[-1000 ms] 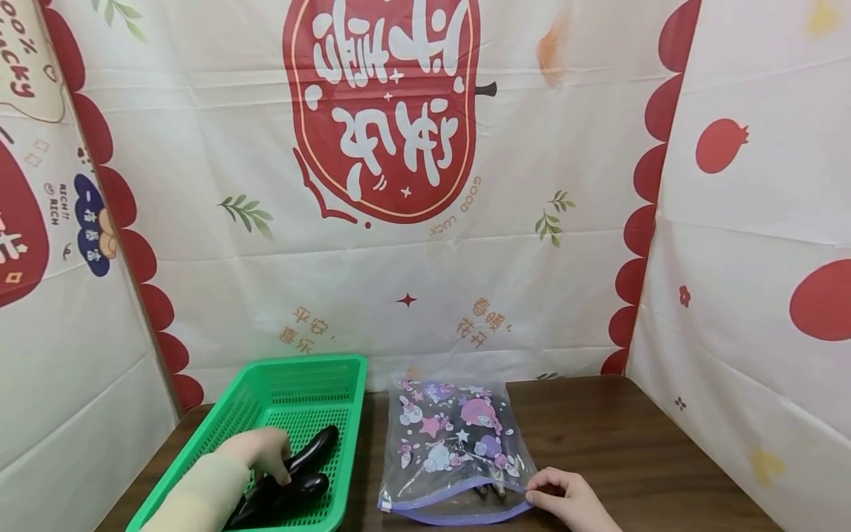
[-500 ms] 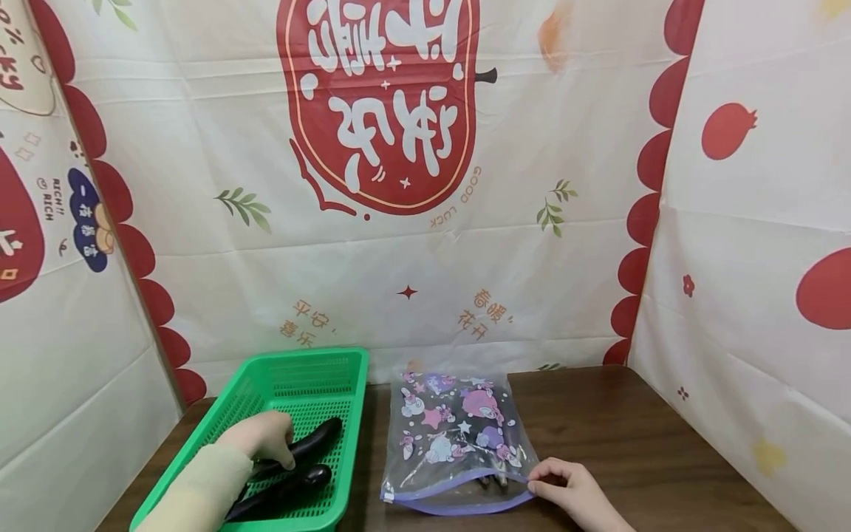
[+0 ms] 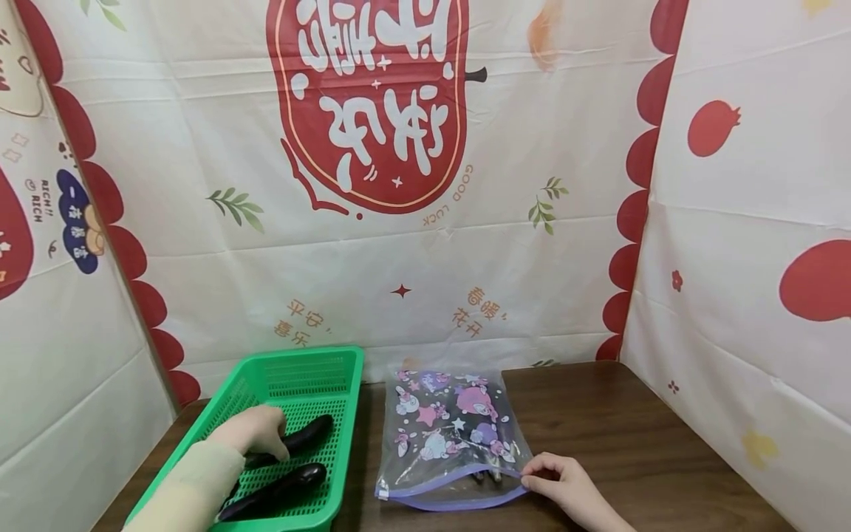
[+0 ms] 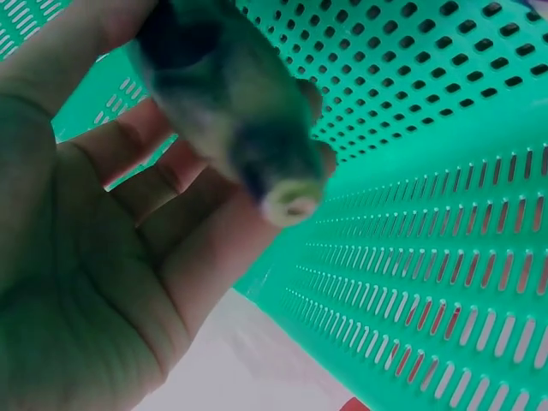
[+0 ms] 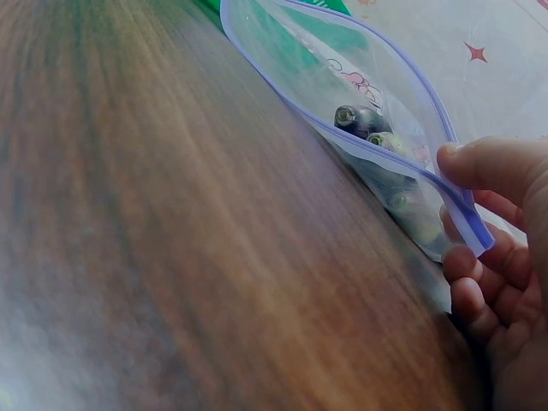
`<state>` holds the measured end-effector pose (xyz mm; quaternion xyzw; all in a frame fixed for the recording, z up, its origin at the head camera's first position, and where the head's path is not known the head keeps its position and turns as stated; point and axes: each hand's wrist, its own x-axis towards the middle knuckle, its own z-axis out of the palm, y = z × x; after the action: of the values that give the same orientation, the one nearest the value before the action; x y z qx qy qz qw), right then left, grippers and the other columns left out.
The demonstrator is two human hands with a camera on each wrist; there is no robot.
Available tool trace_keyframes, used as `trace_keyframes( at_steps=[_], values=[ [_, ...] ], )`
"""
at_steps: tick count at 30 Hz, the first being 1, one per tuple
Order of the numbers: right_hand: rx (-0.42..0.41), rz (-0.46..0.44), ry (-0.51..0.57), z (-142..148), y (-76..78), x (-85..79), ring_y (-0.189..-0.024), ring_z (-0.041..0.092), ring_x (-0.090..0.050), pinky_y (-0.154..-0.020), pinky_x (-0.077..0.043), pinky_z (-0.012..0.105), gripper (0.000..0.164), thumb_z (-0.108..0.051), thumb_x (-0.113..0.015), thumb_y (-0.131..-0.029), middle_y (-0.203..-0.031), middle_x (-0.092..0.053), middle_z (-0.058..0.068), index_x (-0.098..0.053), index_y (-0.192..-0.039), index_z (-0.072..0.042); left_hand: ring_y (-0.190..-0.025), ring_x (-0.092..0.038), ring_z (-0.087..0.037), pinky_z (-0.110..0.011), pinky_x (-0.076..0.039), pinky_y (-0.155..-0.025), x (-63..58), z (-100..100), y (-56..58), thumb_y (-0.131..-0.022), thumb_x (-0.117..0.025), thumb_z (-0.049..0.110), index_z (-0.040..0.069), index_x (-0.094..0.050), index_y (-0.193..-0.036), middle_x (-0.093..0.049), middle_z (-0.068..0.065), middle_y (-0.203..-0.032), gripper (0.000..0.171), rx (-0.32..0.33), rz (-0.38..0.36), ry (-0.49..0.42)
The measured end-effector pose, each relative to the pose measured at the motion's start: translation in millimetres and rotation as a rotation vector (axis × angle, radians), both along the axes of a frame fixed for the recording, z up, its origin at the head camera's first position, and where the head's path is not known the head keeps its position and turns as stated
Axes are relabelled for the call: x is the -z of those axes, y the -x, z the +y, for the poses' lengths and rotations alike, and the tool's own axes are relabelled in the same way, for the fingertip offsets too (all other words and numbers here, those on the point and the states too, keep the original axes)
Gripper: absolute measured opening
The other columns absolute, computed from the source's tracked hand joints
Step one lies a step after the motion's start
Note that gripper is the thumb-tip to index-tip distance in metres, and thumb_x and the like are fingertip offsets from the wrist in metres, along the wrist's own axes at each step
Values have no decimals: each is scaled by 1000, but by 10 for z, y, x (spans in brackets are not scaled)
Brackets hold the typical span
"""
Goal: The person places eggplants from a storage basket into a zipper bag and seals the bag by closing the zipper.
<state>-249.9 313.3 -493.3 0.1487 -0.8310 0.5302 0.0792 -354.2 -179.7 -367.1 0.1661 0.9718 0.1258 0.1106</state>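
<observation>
In the head view my left hand (image 3: 255,431) is inside the green basket (image 3: 355,421), gripping a dark eggplant (image 3: 309,434). The left wrist view shows this eggplant's cut stem end (image 4: 291,202), with the thumb on one side and fingers behind it. A second eggplant (image 3: 282,490) lies in the basket nearer to me. On the table, my right hand (image 3: 564,484) pinches the corner of a clear zip bag (image 3: 442,421) printed with cartoon figures. The bag's purple-edged mouth gapes towards me, and eggplant stem ends (image 5: 358,120) show inside it.
The basket stands left of the bag on a dark wooden table (image 3: 585,421). A printed white cloth (image 3: 392,318) hangs behind the table, with more cloth along both sides. A white zip slider (image 3: 382,493) sits at the bag's left corner.
The eggplant in my left hand has shifted away from the other one, and the gap between them has widened. My right hand keeps its pinch on the bag's corner. The head view has shifted slightly.
</observation>
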Motion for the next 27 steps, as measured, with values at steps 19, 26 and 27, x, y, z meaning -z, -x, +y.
trace_keyframes(
  at_steps=[19, 26, 27],
  values=[
    [30, -35, 0, -6, 18, 24, -72, 5, -54, -64, -45, 24, 8, -11, -70, -88, -83, -67, 0, -71, -90, -3, -91, -63, -31, -50, -50, -74, -15, -111, 22, -75, -83, 23, 7, -71, -101, -67, -8, -99, 33, 9, 118, 108],
    [23, -13, 19, 3, -3, -5, -71, 5, -55, -63, -46, 24, 3, -7, -69, -88, -82, -67, -2, -71, -90, -5, -96, -62, -36, -51, -50, -76, -56, -158, -18, -75, -83, 16, 1, -70, -107, -66, -14, -103, 38, 12, 147, 69],
    [22, -9, 23, 3, -4, -9, -71, 5, -55, -63, -46, 24, 3, -6, -69, -87, -82, -67, -1, -71, -90, -6, -97, -61, -37, -51, -50, -77, -63, -160, -18, -75, -83, 15, 1, -69, -107, -66, -14, -104, 37, 18, 152, 69]
  ],
)
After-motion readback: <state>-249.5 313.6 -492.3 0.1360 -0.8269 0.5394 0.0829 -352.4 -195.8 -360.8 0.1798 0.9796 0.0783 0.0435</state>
